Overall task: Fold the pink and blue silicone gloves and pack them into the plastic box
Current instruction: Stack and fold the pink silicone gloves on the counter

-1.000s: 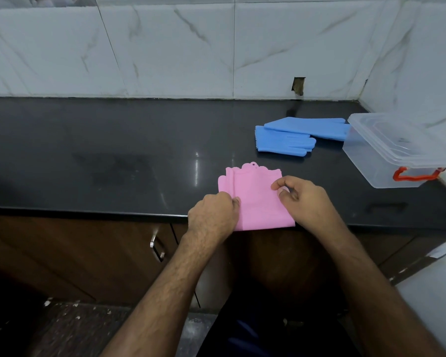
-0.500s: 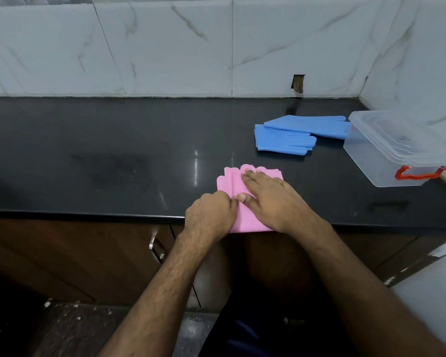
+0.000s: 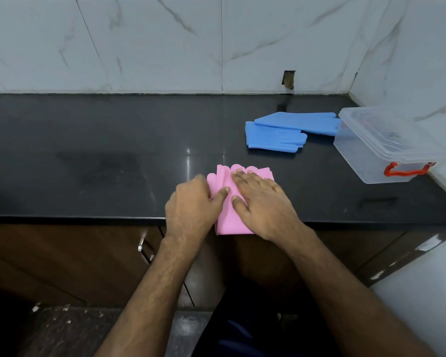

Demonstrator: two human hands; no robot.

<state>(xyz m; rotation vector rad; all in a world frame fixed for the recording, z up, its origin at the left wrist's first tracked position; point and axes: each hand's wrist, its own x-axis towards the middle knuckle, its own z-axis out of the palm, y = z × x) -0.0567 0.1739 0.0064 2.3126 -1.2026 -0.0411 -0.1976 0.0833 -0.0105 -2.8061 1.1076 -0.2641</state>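
The pink silicone gloves [image 3: 225, 180] lie folded at the front edge of the black counter, their near end overhanging it slightly. My right hand [image 3: 262, 202] lies flat on top of them, fingers spread, pressing down. My left hand [image 3: 192, 204] rests on their left edge with the thumb on the pink surface. Two blue silicone gloves [image 3: 273, 136] lie flat and overlapping farther back on the right. The clear plastic box [image 3: 371, 161] with a red handle stands to the right of them, its lid on.
The black counter [image 3: 101, 150] runs along a white marble wall and ends in a corner at the right. Brown cabinet doors with a metal handle [image 3: 142, 244] are below the counter's front edge. A white surface sits at the lower right.
My right hand went from pinching the right edge of the pink gloves to lying flat on them, folding them narrower. My left hand shifted slightly up along the left edge.
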